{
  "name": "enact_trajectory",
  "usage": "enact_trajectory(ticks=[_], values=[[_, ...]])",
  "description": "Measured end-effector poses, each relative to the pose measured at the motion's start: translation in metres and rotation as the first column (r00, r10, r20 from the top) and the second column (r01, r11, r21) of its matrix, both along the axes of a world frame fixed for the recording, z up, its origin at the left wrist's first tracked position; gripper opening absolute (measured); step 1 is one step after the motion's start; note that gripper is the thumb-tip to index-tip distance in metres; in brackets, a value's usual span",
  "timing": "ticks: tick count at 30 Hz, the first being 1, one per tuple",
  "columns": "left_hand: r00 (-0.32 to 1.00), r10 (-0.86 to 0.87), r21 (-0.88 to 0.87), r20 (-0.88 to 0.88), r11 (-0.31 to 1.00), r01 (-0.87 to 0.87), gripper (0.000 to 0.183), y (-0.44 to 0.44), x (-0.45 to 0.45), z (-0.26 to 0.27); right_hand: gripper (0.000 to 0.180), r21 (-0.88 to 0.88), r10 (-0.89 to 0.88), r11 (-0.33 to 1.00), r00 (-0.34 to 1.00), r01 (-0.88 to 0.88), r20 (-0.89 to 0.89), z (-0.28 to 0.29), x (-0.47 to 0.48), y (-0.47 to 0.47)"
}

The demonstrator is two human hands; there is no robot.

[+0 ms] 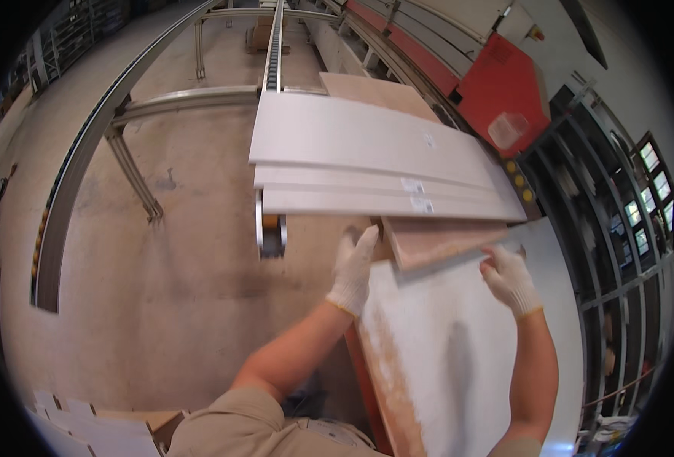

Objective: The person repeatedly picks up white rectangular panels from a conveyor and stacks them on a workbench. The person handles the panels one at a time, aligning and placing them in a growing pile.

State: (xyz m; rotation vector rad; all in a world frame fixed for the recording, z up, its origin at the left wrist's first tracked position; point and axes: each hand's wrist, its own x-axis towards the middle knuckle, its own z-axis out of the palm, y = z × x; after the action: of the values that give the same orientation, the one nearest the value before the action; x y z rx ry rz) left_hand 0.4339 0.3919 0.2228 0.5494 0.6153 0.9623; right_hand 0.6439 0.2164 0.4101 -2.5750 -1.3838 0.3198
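My left hand wears a white knitted glove and is beside the left edge of a bare wood panel. Its fingers are apart, with nothing visible in them. Near the same panel's lower right edge is my right hand, gloved alike, its thumb and forefinger apart. I cannot tell whether either hand touches the panel. The panel's near end rests on a worn white tabletop; its far part is hidden beneath several stacked pale boards. Two of those boards bear printed labels near their front edges.
A narrow roller conveyor rail runs away under the boards. To the left stands another rail on metal legs. Beyond the boards is a red machine housing; a dark rack lines the right. More white panels are at lower left.
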Motion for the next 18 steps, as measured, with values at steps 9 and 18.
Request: enact_trajectory(ticks=[9,18], values=[[0.976,-0.179,-0.002,-0.122,0.984,0.180,0.038,0.056,0.028,-0.026,0.054,-0.023,-0.035,0.999,0.976,0.041,0.216,-0.046,0.146,0.368],[0.892,-0.216,-0.091,0.398,0.958,0.273,0.037,0.063,0.037,-0.047,0.051,-0.124,-0.022,0.990,0.948,0.064,0.318,-0.061,0.171,0.468]])
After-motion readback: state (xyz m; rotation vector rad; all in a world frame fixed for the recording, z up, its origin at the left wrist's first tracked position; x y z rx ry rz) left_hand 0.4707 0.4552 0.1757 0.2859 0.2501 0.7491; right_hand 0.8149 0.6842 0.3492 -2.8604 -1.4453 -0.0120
